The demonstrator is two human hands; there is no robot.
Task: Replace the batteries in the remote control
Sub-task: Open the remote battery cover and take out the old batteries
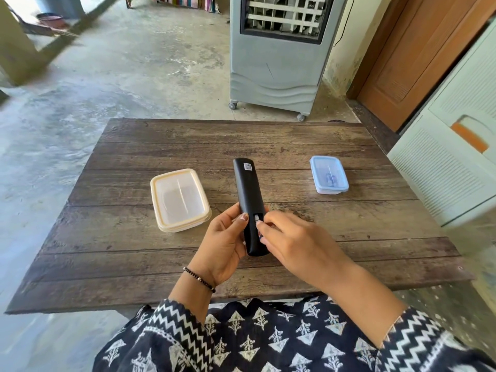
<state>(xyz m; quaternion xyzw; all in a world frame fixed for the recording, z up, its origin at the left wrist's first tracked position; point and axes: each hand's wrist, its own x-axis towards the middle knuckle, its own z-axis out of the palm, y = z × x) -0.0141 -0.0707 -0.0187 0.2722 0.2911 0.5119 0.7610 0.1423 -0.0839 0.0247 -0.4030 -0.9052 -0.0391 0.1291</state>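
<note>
Over the near half of the wooden desk (295,146), both forearms reach forward from patterned sleeves, wrists bent inward. The left hand (222,245) grips the black remote control (248,194) around its lower end, back side up, thumb on its edge. The right hand (290,237) curls loosely, fingertips (259,224) touching the open battery slot. A cream-lidded container (179,200) sits just left of the remote, a blue-lidded container (328,174) well right. Behind stands a grey air cooler (273,65) on concrete floor

bright even daylight | soft shadows | edges warped, blurred (wide-angle)
</note>
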